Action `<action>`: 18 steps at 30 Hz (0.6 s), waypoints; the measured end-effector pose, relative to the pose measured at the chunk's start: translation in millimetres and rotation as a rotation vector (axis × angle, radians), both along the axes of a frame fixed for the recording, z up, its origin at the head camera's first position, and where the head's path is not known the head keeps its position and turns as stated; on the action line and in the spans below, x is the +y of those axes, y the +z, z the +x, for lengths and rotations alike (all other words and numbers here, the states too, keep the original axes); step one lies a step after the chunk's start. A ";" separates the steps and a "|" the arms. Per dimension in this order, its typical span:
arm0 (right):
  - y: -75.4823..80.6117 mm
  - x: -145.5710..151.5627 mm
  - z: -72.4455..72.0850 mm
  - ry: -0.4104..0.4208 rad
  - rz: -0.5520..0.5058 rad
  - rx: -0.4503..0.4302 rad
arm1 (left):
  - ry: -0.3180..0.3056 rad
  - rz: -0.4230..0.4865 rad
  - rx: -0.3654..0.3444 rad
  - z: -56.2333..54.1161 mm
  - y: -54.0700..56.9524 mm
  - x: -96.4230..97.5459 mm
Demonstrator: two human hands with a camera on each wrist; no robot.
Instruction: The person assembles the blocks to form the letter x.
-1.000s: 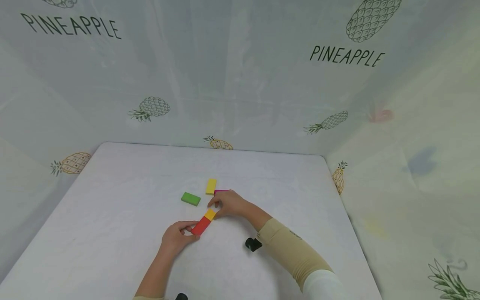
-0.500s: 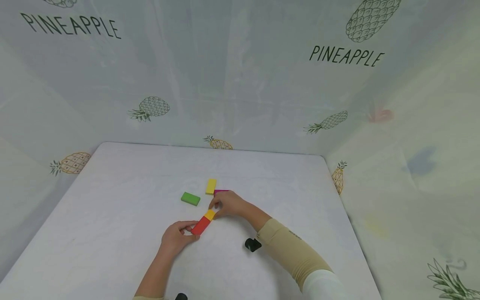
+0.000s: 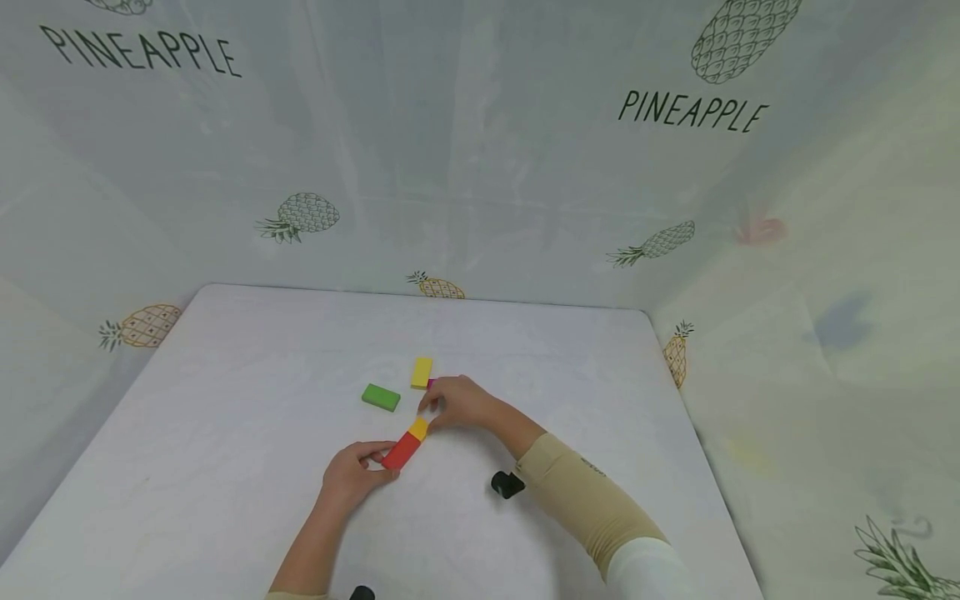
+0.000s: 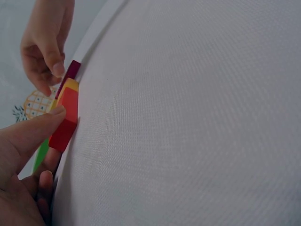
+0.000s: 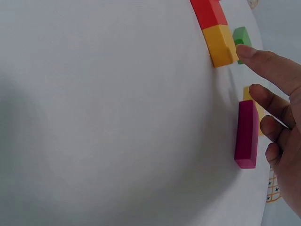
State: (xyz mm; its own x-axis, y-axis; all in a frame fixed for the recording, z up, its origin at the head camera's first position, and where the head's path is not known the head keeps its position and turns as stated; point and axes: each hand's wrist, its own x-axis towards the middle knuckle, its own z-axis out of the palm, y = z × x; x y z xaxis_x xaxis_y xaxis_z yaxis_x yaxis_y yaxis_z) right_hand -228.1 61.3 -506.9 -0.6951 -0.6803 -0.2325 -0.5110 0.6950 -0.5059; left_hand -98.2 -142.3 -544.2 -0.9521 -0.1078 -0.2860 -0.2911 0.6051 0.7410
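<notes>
My left hand (image 3: 351,477) pinches a red block (image 3: 401,451) at its near end, thumb on one side and fingers on the other. Against the far end of the red block sits a shorter orange block (image 5: 221,44), the two lined up end to end. My right hand (image 3: 465,403) hovers just beyond the orange block, holding nothing; its thumb and fingers are spread apart. In the right wrist view one fingertip (image 5: 245,51) is right by the orange block's corner. A purple block (image 5: 247,134) lies beneath the right hand, mostly hidden in the head view.
A green block (image 3: 382,397) lies left of the right hand, and a yellow block (image 3: 422,373) lies farther back beside the purple one. A white cloth covers the table (image 3: 262,375). Pineapple-print curtains (image 3: 480,167) surround its back and sides.
My right hand has lifted slightly up and away from the orange block, covering more of the purple block. My left hand and the red block have stayed in place.
</notes>
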 end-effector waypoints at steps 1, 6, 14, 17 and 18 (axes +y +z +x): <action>1.8 0.7 -0.8 -0.010 -0.004 -0.005 | -0.002 -0.002 0.002 -0.1 -0.1 0.0; 6.5 5.1 -7.2 -0.061 -0.039 -0.029 | -0.007 -0.009 -0.002 -0.3 -0.7 -0.2; 11.1 10.5 -16.1 -0.130 -0.092 -0.082 | -0.011 0.007 -0.010 -0.1 2.1 -0.2; 12.5 11.6 -19.3 -0.174 -0.087 -0.095 | -0.007 0.022 -0.020 -0.7 3.1 -0.3; 12.6 11.9 -20.5 -0.182 -0.083 -0.093 | -0.007 0.030 -0.021 -0.9 3.9 -0.3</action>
